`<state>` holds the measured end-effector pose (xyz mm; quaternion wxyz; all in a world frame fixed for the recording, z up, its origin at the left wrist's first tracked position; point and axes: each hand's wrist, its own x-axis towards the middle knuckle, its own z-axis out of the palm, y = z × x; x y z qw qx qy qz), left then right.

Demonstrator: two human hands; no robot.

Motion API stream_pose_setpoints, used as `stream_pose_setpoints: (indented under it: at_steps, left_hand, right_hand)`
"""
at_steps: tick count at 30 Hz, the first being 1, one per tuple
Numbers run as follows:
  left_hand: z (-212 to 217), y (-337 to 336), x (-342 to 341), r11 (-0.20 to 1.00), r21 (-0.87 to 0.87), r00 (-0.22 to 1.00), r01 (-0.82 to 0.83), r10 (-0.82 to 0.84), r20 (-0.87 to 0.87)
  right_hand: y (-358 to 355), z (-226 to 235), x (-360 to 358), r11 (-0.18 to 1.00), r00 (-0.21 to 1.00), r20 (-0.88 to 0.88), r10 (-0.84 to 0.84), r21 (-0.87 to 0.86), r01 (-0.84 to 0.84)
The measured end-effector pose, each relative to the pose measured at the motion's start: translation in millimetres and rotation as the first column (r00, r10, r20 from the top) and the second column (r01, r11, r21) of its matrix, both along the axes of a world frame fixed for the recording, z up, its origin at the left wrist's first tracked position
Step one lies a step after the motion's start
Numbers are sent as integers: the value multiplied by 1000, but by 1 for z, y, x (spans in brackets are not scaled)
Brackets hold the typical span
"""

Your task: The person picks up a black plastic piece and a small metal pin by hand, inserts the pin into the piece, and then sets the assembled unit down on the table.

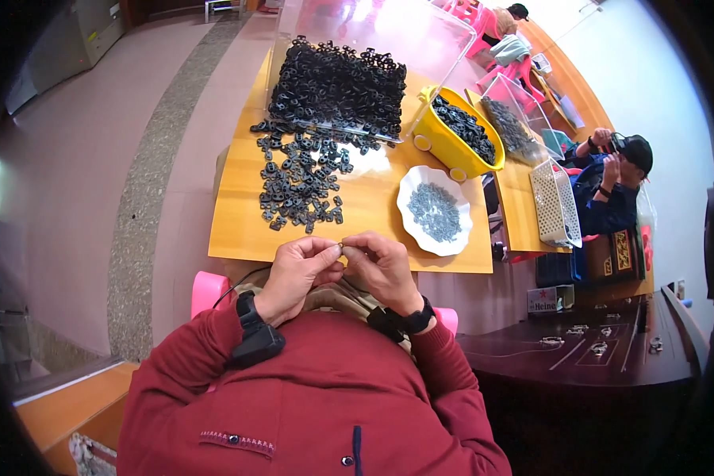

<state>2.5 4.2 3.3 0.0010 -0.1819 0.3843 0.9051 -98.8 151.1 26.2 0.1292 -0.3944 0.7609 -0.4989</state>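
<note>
Over my lap, at the table's front edge, my left hand [297,271] and my right hand [382,271] meet, each closed in a pinch. Between their fingertips is a tiny dark piece, mostly covered and too small to name. Loose small black plastic parts [300,186] with holes lie spread on the wooden table [236,218] just beyond my left hand. They trail out of a clear plastic box [357,24] heaped with the same sort of black parts [337,87]. Beyond my right hand sits a white scalloped dish [409,189] of small greyish, translucent pieces [436,213].
A yellow wheeled tub [440,147] full of black parts stands behind the dish. On the neighbouring table are a clear bin of grey parts [512,127] and a white perforated basket [554,202]. Another person [607,190] in a dark cap sits at the right. A dark panel with metal fittings [579,357] lies lower right.
</note>
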Motion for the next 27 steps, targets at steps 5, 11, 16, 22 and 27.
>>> stream_pose_setpoints:
  at_steps: [5,11,16,22,27]
  left_hand:
    - [-4,1,-1,998,59,999,-25,28,-42]
    - [-2,0,-1,996,84,998,-7,12,-63]
    - [-1,-1,0,995,102,998,-20,26,-56]
    - [4,1,0,996,84,999,-9,12,-40]
    - [8,0,-1,998,64,1000,-22,23,-13]
  right_hand:
    - [0,-2,3,995,978,207,34,-97,-14]
    - [1,8,5,999,992,115,43,-37,-38]
    - [15,12,-12,1000,983,-184,26,8,-25]
    - [61,22,-78,911,837,-494,-237,186,368]
    - [73,18,-99,759,810,-571,-138,464,456]
